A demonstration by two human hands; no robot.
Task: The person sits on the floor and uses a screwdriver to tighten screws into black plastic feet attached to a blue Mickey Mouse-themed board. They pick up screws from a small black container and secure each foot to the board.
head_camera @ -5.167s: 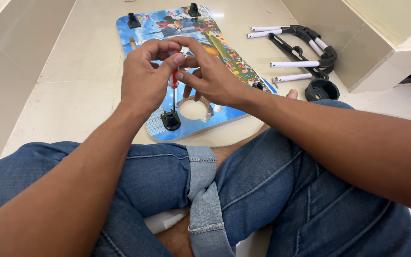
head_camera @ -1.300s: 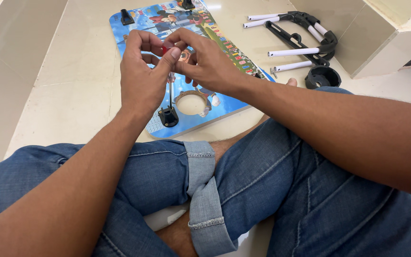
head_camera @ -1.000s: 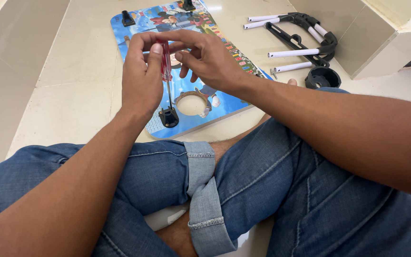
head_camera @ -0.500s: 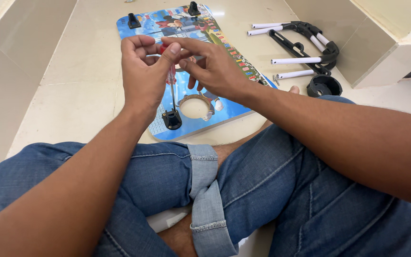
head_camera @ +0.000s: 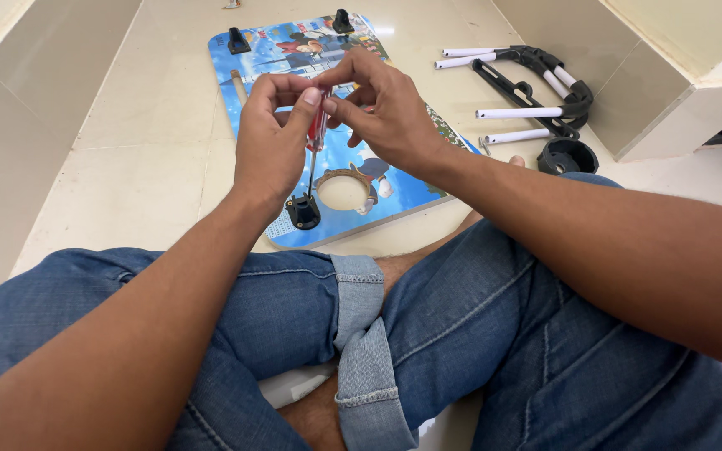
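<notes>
Red-handled screwdriver (head_camera: 317, 134) held upright betw. both hands, just above frame centre, approx. 12 o'clock from the knees. Left hand (head_camera: 271, 150) closed round the handle, thumb and forefinger pinched at its top. Right hand (head_camera: 386, 113) closed too, fingertips pressed on the handle from the 3 o'clock side; both hands touching at the handle.

Thin metal shaft seen running down from the handle; tip set into a black bracket (head_camera: 303, 211) at the near corner of a blue picture-printed board (head_camera: 290, 50). Whether the tip is seated in a screw: cannot be told.

Board laid flat on the cream tiled floor (head_camera: 152, 159), with a round cut-out (head_camera: 343, 190) just at 3 o'clock of the bracket. Two more black brackets noted at the board's far edge: one at 11 o'clock (head_camera: 237, 40), one at 12 o'clock (head_camera: 343, 21).

At 2 o'clock, well apart from the hands: white tubes (head_camera: 518, 112) and a black curved frame piece (head_camera: 536, 71) lying together; a black ring-shaped cup (head_camera: 567, 155) just beside them, near the right knee.

Blue jeans (head_camera: 461, 334) worn, legs crossed, cuff rolled.
</notes>
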